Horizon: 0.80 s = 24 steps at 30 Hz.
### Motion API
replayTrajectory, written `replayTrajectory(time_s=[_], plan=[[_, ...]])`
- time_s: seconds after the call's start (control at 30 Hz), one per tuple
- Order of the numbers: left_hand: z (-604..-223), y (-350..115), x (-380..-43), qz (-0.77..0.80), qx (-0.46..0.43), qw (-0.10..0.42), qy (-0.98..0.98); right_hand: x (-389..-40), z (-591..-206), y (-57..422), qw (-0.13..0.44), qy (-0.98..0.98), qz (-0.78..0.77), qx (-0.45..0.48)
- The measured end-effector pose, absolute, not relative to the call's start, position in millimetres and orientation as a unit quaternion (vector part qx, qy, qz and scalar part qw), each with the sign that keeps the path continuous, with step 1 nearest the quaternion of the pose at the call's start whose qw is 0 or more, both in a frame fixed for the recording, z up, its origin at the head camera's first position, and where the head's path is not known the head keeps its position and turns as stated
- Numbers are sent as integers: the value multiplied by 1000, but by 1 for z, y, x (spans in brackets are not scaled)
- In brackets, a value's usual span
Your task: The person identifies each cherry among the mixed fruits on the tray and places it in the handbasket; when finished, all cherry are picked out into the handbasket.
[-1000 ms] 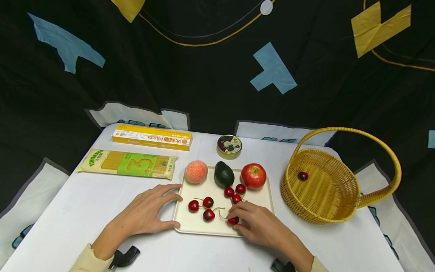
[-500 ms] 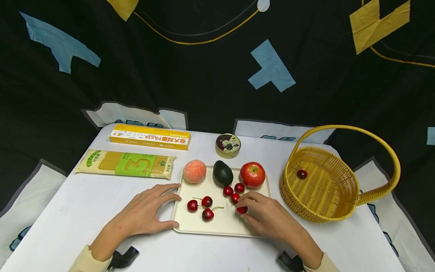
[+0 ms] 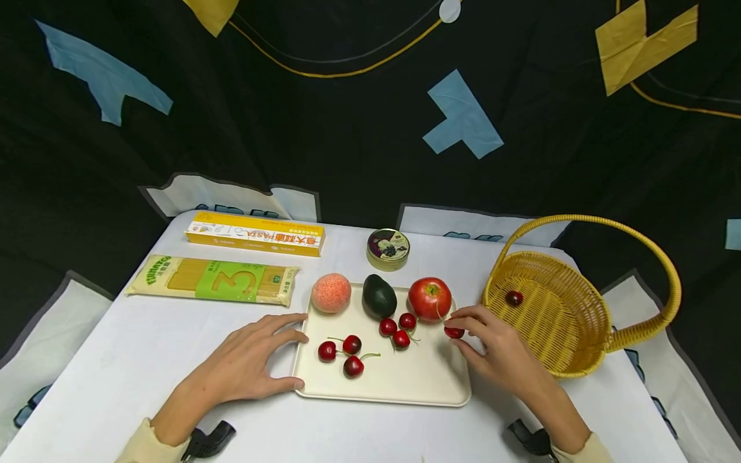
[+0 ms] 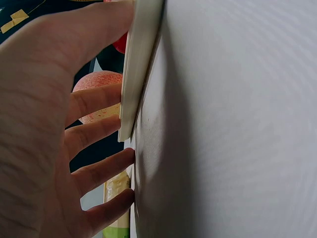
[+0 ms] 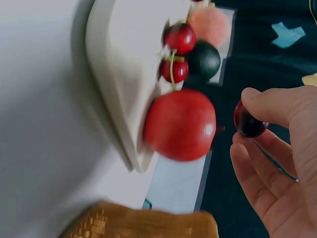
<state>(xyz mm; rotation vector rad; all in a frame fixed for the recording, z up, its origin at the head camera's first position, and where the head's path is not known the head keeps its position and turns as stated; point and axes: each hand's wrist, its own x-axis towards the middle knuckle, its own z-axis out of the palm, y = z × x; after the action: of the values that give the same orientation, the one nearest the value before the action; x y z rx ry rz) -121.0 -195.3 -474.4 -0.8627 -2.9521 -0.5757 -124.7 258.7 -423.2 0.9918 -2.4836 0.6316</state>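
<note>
Between thumb and fingertips my right hand (image 3: 492, 344) pinches a dark red cherry (image 5: 249, 120), held over the right edge of the cream tray (image 3: 417, 382). My left hand (image 3: 246, 360) rests at the tray's left edge, fingers spread and fairly straight, touching its rim. On the tray lie a cluster of three cherries (image 3: 352, 367) at left and another group of cherries (image 3: 401, 340) near the middle. A peach (image 3: 331, 293), an avocado (image 3: 379, 296) and a red apple (image 3: 430, 299) line the tray's far side. One cherry (image 3: 514, 298) sits inside the wicker basket (image 3: 579, 366).
The basket's tall arched handle (image 3: 666, 270) rises at the right. Behind the tray stands a round tin (image 3: 388, 249). A yellow pasta box (image 3: 255, 234) and a bag of spaghetti (image 3: 214, 279) lie at the back left. A dark curtain (image 3: 347, 128) hangs behind the table.
My right hand has lifted the cherry from the tray's front area and carried it right and away from me, toward the basket. The left hand has stayed at the tray's edge.
</note>
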Motion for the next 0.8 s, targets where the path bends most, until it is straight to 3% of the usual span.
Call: replayTrajectory(time_s=[0.53, 0.8], plan=[[-474, -197, -121, -182, -274, 9, -944, -128, -412, 311, 260, -905, 233, 244], [-474, -197, -120, -182, -276, 8, -944, -136, -419, 333, 260, -925, 208, 186]])
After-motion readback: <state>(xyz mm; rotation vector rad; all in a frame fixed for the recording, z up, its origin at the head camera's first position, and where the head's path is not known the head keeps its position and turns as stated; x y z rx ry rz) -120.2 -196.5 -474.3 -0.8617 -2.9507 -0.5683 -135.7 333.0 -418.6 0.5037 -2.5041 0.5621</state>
